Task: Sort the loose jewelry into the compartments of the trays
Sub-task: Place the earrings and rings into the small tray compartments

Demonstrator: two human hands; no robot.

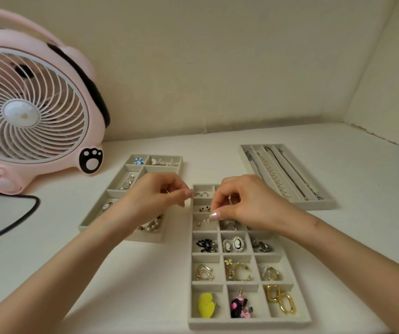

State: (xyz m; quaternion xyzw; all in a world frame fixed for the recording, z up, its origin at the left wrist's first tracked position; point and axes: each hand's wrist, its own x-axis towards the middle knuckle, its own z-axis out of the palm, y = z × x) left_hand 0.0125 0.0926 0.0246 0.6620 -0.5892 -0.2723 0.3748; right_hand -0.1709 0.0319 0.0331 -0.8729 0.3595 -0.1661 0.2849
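On a pale bench (145, 273) set against a cream wall, a person's two bare hands met above the far end of the middle tray (249, 323), a grey felt grid of small square compartments. The right hand (244, 201) had its fingers curled, with thumb and forefinger pinching a small pale earring (206, 220) just over the left compartment of the tray's third row. The left hand (160, 191), also curled, pressed its thumb and forefinger together on a thin metal piece (167, 191) too small to identify, at the tray's far left corner.

Nearer compartments already held jewelry, including a yellow earring (206, 304), a pink-and-black earring (240, 307) and gold oblong links (281, 301) in the closest row, with cameo earrings (233, 244) in the middle of the fourth row.

A second tray (143, 238) lay beside it to the left, partly under the left forearm, with a pearl bracelet (151, 225) in a near compartment and a blue flower piece (139, 161) in the far corner. A third tray (314, 205), divided into long slots, sat apart to the right and held a pearl necklace (273, 175) beside darker chains. A pink desk fan (32, 112) with paw-print feet stood at far left, its black cable (25, 213) looping across the bench.
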